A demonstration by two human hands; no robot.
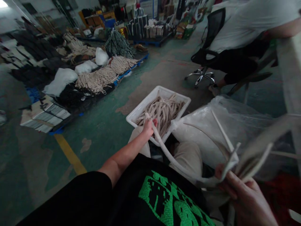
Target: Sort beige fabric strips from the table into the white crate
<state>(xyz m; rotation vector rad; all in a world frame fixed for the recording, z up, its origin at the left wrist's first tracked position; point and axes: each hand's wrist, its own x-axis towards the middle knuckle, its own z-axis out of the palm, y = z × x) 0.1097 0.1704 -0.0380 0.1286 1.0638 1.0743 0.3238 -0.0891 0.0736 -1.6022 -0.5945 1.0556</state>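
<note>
My left hand point(148, 126) reaches down to a white plastic bin point(136, 113) full of beige flat cords point(162, 111) and is closed on one cord. That pale cord point(172, 160) runs from the bin across my lap to my right hand point(244, 196). At the lower right, my right hand is closed on the cord's other end together with a pale, blurred paper bag point(258, 147). A clear plastic sack point(211, 128) of pale material lies between my hands.
A person in a white shirt point(246, 22) sits on a black office chair point(207, 53) at the upper right. Piles of cords point(101, 77), white sacks and stacked bags lie on blue pallets at the left. A yellow line point(70, 155) crosses the green floor.
</note>
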